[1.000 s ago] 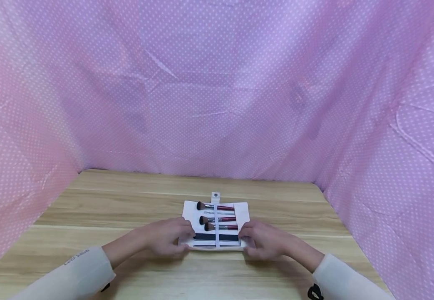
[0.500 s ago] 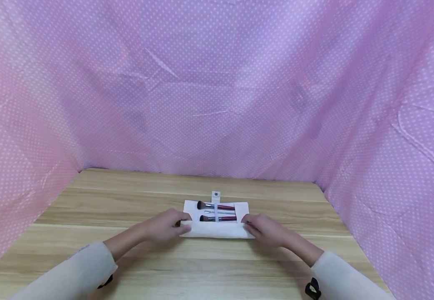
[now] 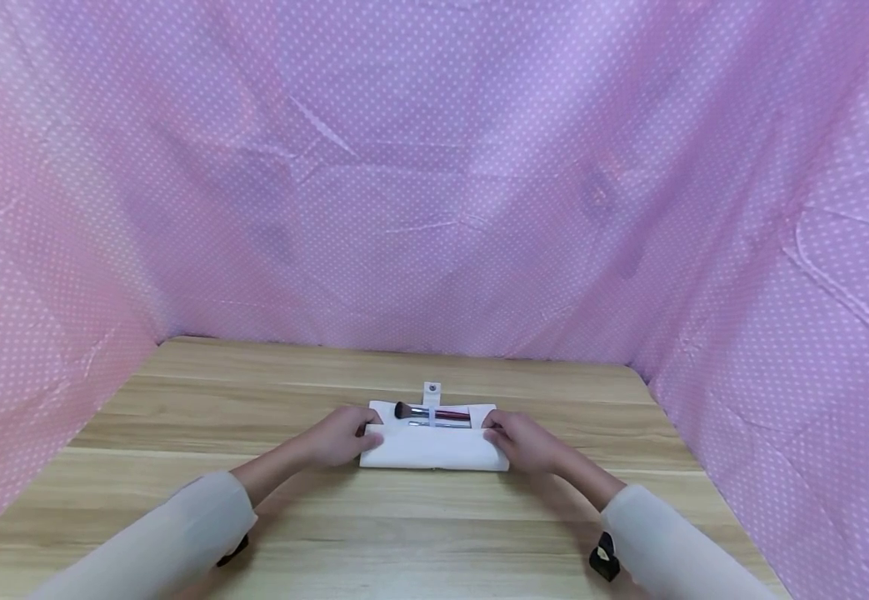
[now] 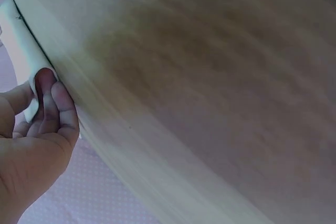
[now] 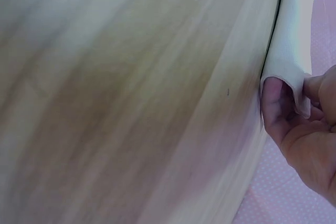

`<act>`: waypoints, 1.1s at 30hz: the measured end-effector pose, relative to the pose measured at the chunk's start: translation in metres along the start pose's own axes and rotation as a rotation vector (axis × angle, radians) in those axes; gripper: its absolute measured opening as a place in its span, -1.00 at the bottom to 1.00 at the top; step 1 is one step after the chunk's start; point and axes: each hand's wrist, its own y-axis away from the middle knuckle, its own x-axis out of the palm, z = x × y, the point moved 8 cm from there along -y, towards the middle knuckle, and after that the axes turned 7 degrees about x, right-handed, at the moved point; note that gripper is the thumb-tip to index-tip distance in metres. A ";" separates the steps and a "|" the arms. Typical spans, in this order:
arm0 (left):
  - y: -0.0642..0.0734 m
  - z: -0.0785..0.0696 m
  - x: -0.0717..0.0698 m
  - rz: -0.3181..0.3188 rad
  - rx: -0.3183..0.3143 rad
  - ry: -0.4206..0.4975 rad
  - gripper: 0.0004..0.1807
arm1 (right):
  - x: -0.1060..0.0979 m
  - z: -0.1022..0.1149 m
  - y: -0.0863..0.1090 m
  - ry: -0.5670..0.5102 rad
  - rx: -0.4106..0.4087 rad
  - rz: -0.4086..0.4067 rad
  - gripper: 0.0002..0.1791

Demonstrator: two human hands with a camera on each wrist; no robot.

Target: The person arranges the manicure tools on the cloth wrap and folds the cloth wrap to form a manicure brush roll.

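A white makeup brush roll [image 3: 434,448] lies on the table, its near part folded up over the inside. Beyond the fold one makeup brush [image 3: 434,412] with dark bristles and a red handle shows, beside a thin silver tool [image 3: 441,424], both under a pale strap. At the far edge a snap tab [image 3: 432,392] sticks out. My left hand [image 3: 344,435] pinches the left end of the fold; the left wrist view shows fingers inside the curl and the thumb outside. My right hand [image 3: 526,442] grips the right end likewise, fingertips tucked into the rolled fabric [image 5: 289,40].
The wood-grain table [image 3: 269,375] stretches around the roll on all sides. Pink polka-dot cloth [image 3: 434,208] hangs behind and along both sides of it. A black band [image 3: 604,557] shows under the right sleeve.
Both hands have taken the roll's near edge and folded it away from me. The dark strip and two lower brushes are now covered, and the hands are farther forward.
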 end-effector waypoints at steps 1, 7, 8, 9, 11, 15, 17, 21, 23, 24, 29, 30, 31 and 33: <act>-0.001 0.000 0.000 -0.003 -0.010 -0.004 -0.92 | 0.000 -0.001 -0.001 -0.002 0.011 -0.001 -0.94; -0.004 0.001 0.002 -0.016 -0.036 -0.031 -0.94 | 0.003 -0.008 -0.007 -0.038 0.099 0.021 -0.92; -0.004 0.002 0.002 -0.018 -0.042 -0.030 -0.95 | 0.003 -0.009 -0.007 -0.050 0.119 0.023 -0.91; -0.005 0.002 0.002 -0.021 -0.046 -0.030 -0.96 | 0.003 -0.011 -0.007 -0.063 0.140 0.024 -0.91; -0.004 0.003 0.002 -0.028 -0.065 -0.024 -0.96 | 0.003 -0.014 -0.007 -0.093 0.182 0.021 -0.91; -0.003 0.008 0.001 -0.041 -0.105 -0.028 -0.93 | 0.004 -0.022 -0.006 -0.186 0.268 0.020 -0.90; -0.002 0.009 0.001 -0.051 -0.113 -0.030 -0.90 | 0.005 -0.026 -0.005 -0.214 0.294 0.010 -0.87; -0.001 0.006 0.002 -0.064 -0.070 -0.086 -0.81 | 0.003 -0.030 -0.005 -0.157 0.284 -0.030 -0.81; -0.002 -0.001 0.003 -0.070 0.007 -0.147 -0.77 | 0.002 -0.030 -0.006 -0.113 0.270 -0.047 -0.80; -0.002 -0.006 0.004 -0.067 0.058 -0.184 -0.75 | 0.001 -0.030 -0.006 -0.096 0.263 -0.054 -0.80; -0.002 -0.037 0.014 -0.012 0.385 -0.360 -0.63 | 0.000 -0.028 -0.007 -0.080 0.243 -0.072 -0.79; -0.002 -0.041 0.015 0.005 0.426 -0.375 -0.61 | -0.001 -0.026 -0.007 -0.077 0.229 -0.081 -0.79; -0.001 -0.043 0.017 0.020 0.454 -0.388 -0.60 | -0.002 -0.024 -0.008 -0.070 0.209 -0.088 -0.79; -0.001 -0.045 0.018 0.045 0.466 -0.402 -0.65 | -0.003 -0.017 -0.008 -0.038 0.148 -0.105 -0.80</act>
